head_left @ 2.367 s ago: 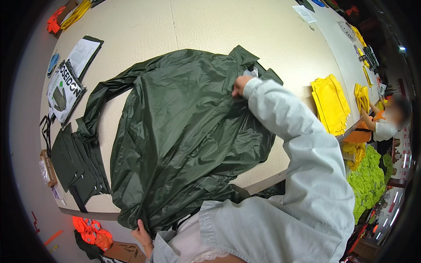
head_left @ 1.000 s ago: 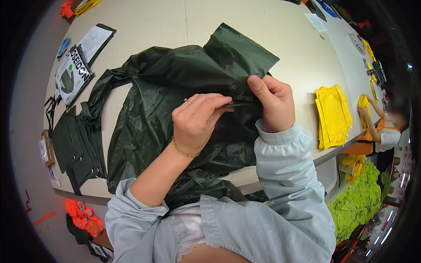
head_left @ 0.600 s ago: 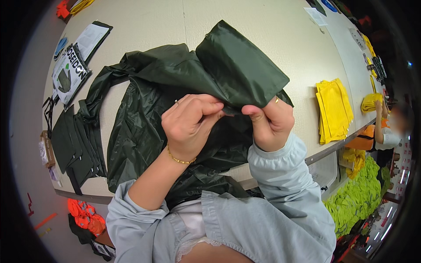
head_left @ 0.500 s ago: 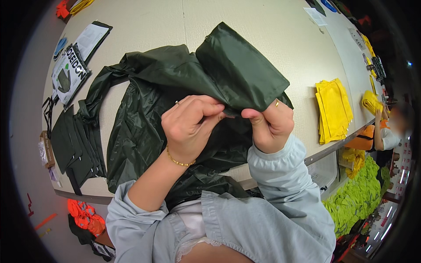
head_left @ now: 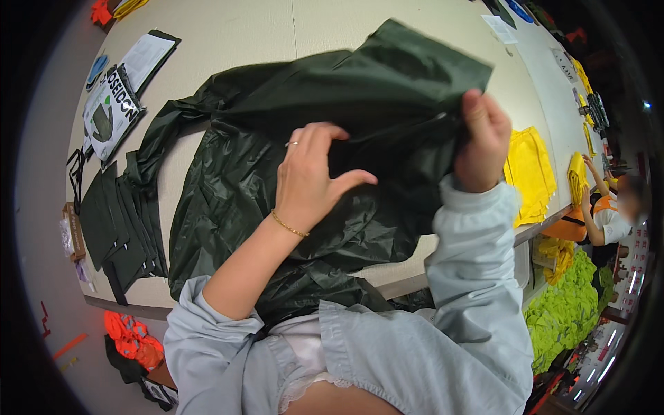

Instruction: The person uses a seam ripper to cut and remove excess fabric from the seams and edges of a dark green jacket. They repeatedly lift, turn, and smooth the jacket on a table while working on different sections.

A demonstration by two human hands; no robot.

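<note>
A dark green, shiny rain garment lies crumpled across the table in front of me. My right hand grips the edge of one wide, flat end of it and holds that end raised at the right, the thumb on top. Over the middle of the fabric is my left hand, with thumb and fingers apart and nothing between them. Folds hide where the far layers of the garment join.
On the pale table, dark green folded pieces overlap at left, below a packaged garment. Yellow folded pieces lie at right. Beyond them another person handles a yellow bundle. Lime-green fabric is heaped below the table's right edge.
My right hand has moved right and up, pulling the garment's end with it. The left hand has let go of the fabric and spread its fingers. The other person's yellow bundle is now upright.
</note>
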